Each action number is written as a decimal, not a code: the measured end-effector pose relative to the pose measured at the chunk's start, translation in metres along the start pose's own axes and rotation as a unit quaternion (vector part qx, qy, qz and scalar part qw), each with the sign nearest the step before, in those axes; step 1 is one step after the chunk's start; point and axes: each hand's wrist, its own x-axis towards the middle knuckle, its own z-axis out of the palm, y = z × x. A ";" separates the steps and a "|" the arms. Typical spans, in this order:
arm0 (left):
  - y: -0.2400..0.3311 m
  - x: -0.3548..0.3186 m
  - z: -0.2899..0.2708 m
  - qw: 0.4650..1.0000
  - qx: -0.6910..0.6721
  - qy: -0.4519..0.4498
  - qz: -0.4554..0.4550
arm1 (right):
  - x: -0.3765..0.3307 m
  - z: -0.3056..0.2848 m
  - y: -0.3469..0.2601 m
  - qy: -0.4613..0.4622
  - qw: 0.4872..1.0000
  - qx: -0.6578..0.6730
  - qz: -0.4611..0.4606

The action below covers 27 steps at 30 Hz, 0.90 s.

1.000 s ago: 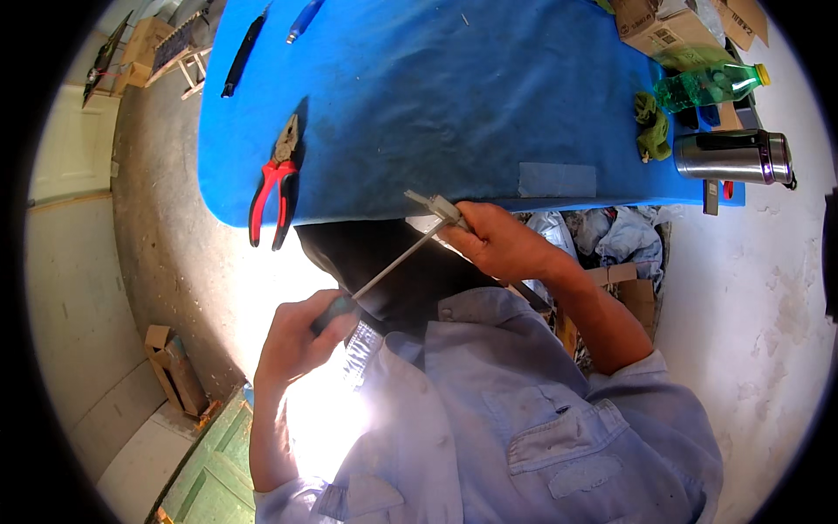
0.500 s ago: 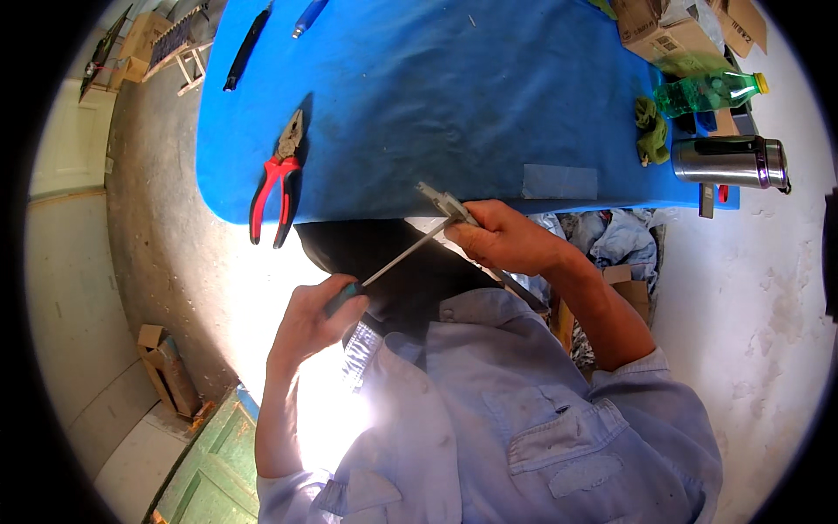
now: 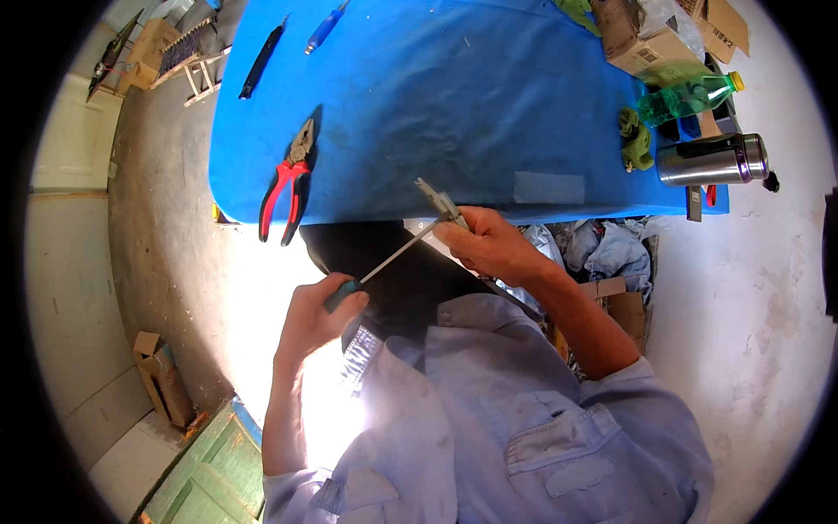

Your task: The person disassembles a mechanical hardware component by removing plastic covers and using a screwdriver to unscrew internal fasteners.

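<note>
My left hand [image 3: 312, 316] is closed round the teal handle of a screwdriver [image 3: 399, 252], whose thin metal shaft slants up and to the right. In my right hand [image 3: 491, 244] is a slim grey metal piece with a narrow end [image 3: 439, 199], pinched between thumb and fingers near the table's front edge. The shaft reaches this piece beside my right thumb; the screwdriver's tip is hidden there, so I cannot tell exactly where it touches. Red and black pliers [image 3: 287, 185] lie on the table to the left, handles a little over the edge.
On the blue-covered table [image 3: 393, 105] lie a black pen-like tool [image 3: 263, 61] and a blue-handled screwdriver [image 3: 324, 32]. To the right are a green bottle [image 3: 690, 99], a steel flask [image 3: 711, 160], a green cloth [image 3: 636, 140] and a cardboard box [image 3: 642, 44].
The whole view has shifted slightly. Both hands keep their hold, and the screwdriver and metal piece stay nearly in the same position against each other.
</note>
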 end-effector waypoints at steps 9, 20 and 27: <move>-0.009 -0.056 0.014 0.994 -0.066 0.082 -0.005 | -0.024 0.002 0.013 0.036 0.974 0.213 -0.066; -0.001 -0.072 0.059 0.987 -0.148 0.058 -0.033 | -0.033 -0.004 0.018 0.244 0.954 0.084 -0.150; 0.003 -0.076 0.066 0.990 -0.123 0.063 -0.025 | -0.033 -0.005 0.031 0.254 0.929 0.231 -0.136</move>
